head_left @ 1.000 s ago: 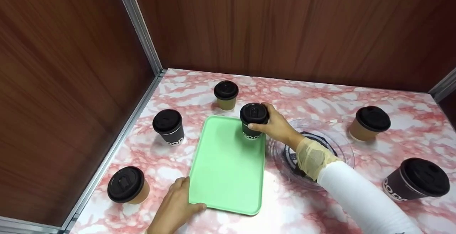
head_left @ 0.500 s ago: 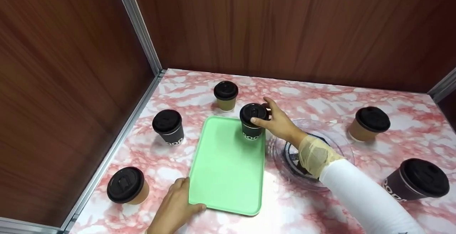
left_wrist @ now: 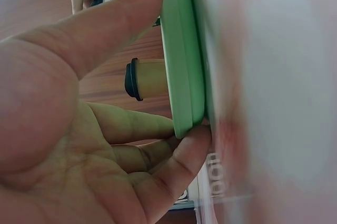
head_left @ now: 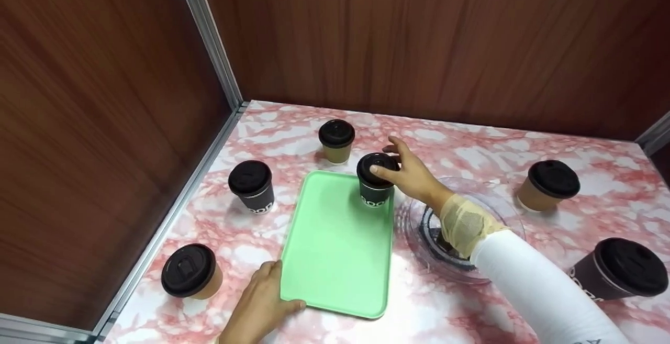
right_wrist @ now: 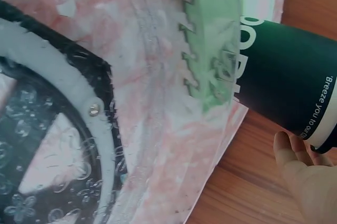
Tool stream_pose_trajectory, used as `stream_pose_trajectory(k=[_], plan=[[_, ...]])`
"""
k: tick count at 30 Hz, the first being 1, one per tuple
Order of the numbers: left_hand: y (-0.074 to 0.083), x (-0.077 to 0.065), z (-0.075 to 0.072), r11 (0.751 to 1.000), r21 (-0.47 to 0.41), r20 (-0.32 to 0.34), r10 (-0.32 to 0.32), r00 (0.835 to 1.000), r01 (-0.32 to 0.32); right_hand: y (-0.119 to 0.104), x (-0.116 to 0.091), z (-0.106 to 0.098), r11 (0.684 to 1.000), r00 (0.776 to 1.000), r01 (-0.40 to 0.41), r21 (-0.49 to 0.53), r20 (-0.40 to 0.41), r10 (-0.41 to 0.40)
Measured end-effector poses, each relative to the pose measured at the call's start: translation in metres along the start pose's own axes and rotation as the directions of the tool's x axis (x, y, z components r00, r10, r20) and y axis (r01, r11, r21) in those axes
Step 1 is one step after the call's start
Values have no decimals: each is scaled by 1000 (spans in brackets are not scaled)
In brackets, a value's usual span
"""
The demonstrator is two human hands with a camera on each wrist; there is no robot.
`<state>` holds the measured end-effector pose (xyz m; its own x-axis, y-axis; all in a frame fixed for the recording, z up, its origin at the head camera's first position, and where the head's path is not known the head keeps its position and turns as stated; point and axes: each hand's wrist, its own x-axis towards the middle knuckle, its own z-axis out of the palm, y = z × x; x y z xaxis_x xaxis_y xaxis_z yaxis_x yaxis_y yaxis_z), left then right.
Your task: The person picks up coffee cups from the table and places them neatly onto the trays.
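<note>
A green rectangular tray [head_left: 335, 255] lies on the table. On its far right corner stands a black lidded paper coffee cup [head_left: 375, 193] with white lettering. My right hand [head_left: 416, 176] is around the cup's right side, fingers spread, thumb over the black lid in the head view. The right wrist view shows its fingertips [right_wrist: 289, 147] apart from the cup wall, close below the lid. My left hand [head_left: 261, 299] holds the tray's near left corner, thumb at the near edge and fingers along the left edge, as the left wrist view shows.
Brown lidded cups stand behind the tray [head_left: 336, 147], at near left [head_left: 207, 284] and far right [head_left: 538, 197]. Black cups stand left [head_left: 256, 200] and near right [head_left: 602, 276]. Under my right forearm lies a round clear plastic dish [head_left: 419, 255] with a dark ringed middle.
My right fingers have loosened from the black cup and spread away from it. The cup stays on the tray. My left hand keeps its place, and the head view has shifted slightly.
</note>
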<state>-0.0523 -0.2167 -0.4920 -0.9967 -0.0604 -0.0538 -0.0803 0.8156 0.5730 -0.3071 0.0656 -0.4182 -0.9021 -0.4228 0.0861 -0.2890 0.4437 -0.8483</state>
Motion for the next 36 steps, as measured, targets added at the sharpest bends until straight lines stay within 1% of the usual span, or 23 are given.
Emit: stream_pose_trajectory(k=[12, 18, 24, 29, 32, 36], plan=[[-2, 3, -1, 1000, -3, -5, -10, 1000, 10, -13, 16, 2, 1000, 1000, 20, 6, 9, -20], [-4, 3, 0, 1000, 4, -18, 14, 1000, -14, -21, 29, 4, 999, 999, 43, 1, 15, -43], [-4, 3, 1, 1000, -13, 2, 4, 1000, -4, -30, 40, 4, 997, 998, 65, -51, 9, -64], [-4, 1, 1, 1000, -17, 28, -19, 999, 20, -39, 49, 4, 996, 998, 59, -71, 24, -57], [-3, 1, 1, 1000, -13, 42, -22, 999, 23, -47, 54, 2, 995, 998, 63, -83, 35, -60], [-2, 1, 0, 1000, -6, 44, -22, 999, 22, -59, 60, -1, 991, 997, 72, -110, 38, -68]])
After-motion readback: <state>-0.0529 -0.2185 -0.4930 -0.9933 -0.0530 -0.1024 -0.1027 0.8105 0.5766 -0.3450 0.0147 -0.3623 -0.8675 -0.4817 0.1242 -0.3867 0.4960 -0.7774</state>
